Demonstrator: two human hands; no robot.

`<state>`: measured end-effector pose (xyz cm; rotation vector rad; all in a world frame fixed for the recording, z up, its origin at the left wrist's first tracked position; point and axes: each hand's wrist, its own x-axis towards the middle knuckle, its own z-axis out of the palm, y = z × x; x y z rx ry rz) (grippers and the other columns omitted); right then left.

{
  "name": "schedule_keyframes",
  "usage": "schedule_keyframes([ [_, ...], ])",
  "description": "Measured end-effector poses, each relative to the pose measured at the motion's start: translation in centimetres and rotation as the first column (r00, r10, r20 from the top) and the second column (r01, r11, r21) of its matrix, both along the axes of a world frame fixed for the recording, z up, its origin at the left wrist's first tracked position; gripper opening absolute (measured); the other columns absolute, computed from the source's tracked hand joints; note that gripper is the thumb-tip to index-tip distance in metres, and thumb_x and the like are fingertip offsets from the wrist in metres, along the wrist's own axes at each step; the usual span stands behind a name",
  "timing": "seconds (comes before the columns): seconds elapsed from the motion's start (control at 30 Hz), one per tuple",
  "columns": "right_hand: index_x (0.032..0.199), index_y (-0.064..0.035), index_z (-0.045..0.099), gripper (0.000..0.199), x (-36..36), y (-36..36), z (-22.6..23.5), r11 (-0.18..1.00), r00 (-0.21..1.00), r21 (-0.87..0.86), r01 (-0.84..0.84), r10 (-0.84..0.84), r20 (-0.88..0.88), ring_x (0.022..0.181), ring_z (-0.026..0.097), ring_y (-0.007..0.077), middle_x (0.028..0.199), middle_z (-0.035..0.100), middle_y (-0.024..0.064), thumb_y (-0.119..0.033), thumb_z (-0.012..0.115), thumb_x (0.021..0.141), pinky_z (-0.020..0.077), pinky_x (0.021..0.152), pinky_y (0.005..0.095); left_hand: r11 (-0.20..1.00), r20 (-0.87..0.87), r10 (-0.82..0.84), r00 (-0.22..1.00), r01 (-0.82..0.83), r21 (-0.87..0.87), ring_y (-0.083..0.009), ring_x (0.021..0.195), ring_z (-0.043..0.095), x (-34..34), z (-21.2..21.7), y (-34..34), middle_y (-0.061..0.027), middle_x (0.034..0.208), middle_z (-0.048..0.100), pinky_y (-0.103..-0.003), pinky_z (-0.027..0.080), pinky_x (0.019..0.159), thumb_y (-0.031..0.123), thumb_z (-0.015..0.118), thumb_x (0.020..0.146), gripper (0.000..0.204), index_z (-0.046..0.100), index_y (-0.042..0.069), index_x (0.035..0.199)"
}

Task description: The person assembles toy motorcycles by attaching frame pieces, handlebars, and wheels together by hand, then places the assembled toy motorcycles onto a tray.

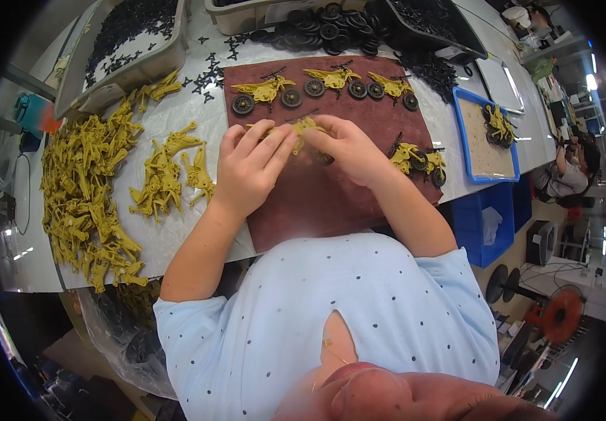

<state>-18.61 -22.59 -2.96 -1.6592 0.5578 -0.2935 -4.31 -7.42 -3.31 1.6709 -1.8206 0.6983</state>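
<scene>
Over the maroon cloth (296, 214), a yellow toy motorcycle body (304, 128) is pinched between my two hands. My left hand (250, 165) closes on it from the left, fingertips together. From the other side, the fingers of my right hand (350, 149) curl round it, with a black wheel partly visible beneath them. Much of the piece is hidden by my fingers. Behind my hands, three yellow toy motorcycles (334, 77) with black wheels lie in a row. More such motorcycles (408, 156) lie close together to the right of my right forearm.
A big heap of yellow body parts (92, 189) covers the table's left, with a smaller group (159, 175) beside it. Black wheels (331, 31) are piled at the back, near a grey bin (71, 95) of small black parts. A blue-rimmed tray (471, 154) holds finished-looking motorcycles (501, 126).
</scene>
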Motion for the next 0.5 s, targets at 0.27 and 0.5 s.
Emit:
schedule_keyframes([
  [0.27,0.117,0.001,0.055,0.031,-0.5,0.3,2.0,0.954,0.996,0.301,0.002,-0.027,0.081,0.073,0.058,0.0063,0.09,0.065,0.0041,-0.017,0.061,0.092,0.0445,0.064,0.0197,0.997,-0.648,-0.059,0.759,0.08,0.004,-0.0305,0.12,0.049,0.0,-1.3,-0.4,-0.0152,0.134,0.047,-0.042,0.037,0.103,0.028,0.079,0.071,0.079,0.043,0.003,0.137],
  [0.5,0.118,-0.0008,0.054,0.031,-0.8,0.9,1.4,0.993,0.999,0.119,-0.011,0.006,0.037,0.084,0.059,0.0069,0.099,0.064,0.0045,-0.012,0.063,0.089,0.0477,0.073,0.0222,0.946,-0.965,-0.033,-0.259,0.303,-0.114,-0.0159,0.101,0.059,-0.4,-1.1,0.1,-0.0105,0.108,0.063,-0.028,0.047,0.089,0.015,0.066,0.089,0.037,0.053,-0.003,0.119],
])
